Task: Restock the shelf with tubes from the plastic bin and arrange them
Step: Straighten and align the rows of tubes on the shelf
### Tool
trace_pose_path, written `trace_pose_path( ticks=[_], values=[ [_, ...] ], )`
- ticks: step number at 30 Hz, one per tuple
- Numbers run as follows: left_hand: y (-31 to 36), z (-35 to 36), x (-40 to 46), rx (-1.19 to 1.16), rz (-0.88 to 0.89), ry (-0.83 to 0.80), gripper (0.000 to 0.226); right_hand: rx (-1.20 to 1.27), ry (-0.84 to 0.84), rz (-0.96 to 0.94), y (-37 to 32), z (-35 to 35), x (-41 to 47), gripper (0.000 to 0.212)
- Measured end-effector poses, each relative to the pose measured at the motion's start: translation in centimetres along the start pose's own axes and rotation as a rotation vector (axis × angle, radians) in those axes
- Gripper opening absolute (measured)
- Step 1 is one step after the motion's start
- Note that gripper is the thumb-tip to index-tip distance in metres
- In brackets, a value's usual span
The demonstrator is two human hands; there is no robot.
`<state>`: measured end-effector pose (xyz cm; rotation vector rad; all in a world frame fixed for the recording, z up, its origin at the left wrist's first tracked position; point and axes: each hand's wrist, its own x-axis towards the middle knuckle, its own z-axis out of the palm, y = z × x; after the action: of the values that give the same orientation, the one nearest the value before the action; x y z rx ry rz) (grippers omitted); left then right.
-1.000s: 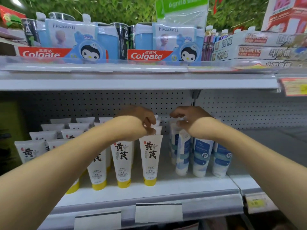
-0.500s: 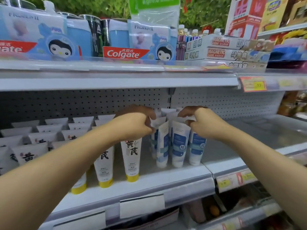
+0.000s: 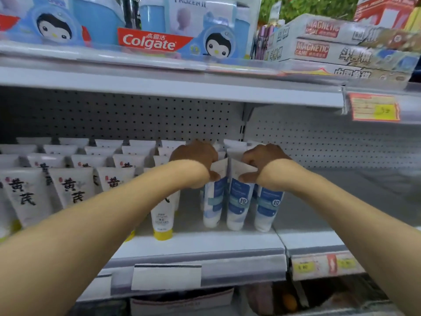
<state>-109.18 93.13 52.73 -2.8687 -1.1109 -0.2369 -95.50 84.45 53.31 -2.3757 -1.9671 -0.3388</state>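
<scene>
As the view has drawn closer, both hands still pinch blue-and-white tubes near the shelf's (image 3: 196,244) front right corner.
Left hand (image 3: 196,156) grips one tube (image 3: 213,201), right hand (image 3: 262,158) its neighbour (image 3: 239,201); boxes above read "Colgate" (image 3: 149,42).

1. "Colgate" is printed in white on a red toothpaste box (image 3: 151,42) at 12 o'clock.
2. "FROZEN II" is read on the blister pack (image 3: 191,10) above it.
3. "MAGNETIC GAME" is printed on stacked game boxes (image 3: 319,39) at 2 o'clock.
4. "黄芪" is written on white tubes (image 3: 70,190) at 9 o'clock.
</scene>
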Motion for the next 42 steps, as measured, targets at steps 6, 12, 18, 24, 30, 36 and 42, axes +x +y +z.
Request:
trace_pose_path(
  ticks=[6, 12, 18, 24, 30, 36, 42],
  values=[
    [-0.1, -0.8, -0.8, -0.031, 0.005, -0.065, 0.020, 0.192, -0.021, -0.068, 1.0, -0.1, 0.0, 0.010],
    [-0.7, -1.1, -1.6, -0.059, 0.032, -0.078, 0.009, 0.288, -0.013, -0.064, 1.1, 0.4, 0.0, 0.014],
    [-0.8, -1.3, -2.1, -0.069, 0.039, -0.076, 0.009, 0.288, -0.018, -0.045, 0.7, 0.2, -0.6, 0.015],
    [-1.2, -1.1, -2.3, -0.111, 0.017, -0.066, 0.008, 0.299, -0.003, -0.012, 0.5, 0.2, -0.9, 0.015],
    [-1.1, -1.1, -2.4, -0.091, 0.018, -0.058, 0.008, 0.340, 0.002, -0.013, 0.5, 0.2, -1.4, 0.014],
    [-1.3, -1.1, -2.3, -0.075, -0.005, -0.078, 0.021, 0.463, 0.161, 0.171, 2.9, -1.4, -2.7, 0.023],
    [-1.0, -2.0, -2.2, -0.173, -0.033, -0.069, 0.033, 0.326, -0.024, 0.221, 5.3, -1.1, -3.1, 0.020]
  ],
)
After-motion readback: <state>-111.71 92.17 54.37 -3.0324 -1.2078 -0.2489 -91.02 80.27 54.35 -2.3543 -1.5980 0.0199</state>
